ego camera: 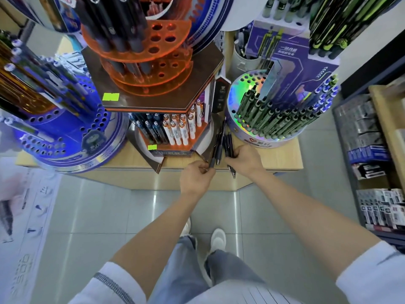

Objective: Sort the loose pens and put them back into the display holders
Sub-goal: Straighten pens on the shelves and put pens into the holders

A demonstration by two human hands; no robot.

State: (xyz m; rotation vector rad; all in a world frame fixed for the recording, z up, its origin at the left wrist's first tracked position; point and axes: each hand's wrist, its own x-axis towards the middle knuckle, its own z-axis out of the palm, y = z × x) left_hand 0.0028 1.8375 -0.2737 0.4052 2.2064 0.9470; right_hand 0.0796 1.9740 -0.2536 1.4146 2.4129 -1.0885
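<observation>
Item: bundle of slim black plastic pens point(226, 142), at the front edge of the pale wooden table point(282, 159), in the narrow gap between two displays. The right grip point(245, 160) is curled around the bundle. The left grip point(196, 175) pinches one single black pen point(213, 157) just beside it.

Orientation: the long axes run away from the person, nearly parallel. The writing tips point back toward the person, and one tip juts out past the table edge below the right grip.

Surroundings, left: brown hexagonal display stand point(153, 99) with orange acrylic tiers. Its lower tier holds white-and-orange pens point(182, 130) upright, and its base crowds the gap.

Surroundings, right: round holographic display holder point(245, 93) packed with leaning dark green pens point(274, 119), hemming in the other side.

Farther left: round blue perforated holder point(72, 132). Far right: dark shelf of boxed stock point(372, 150). Below: grey tiled floor point(109, 216).
</observation>
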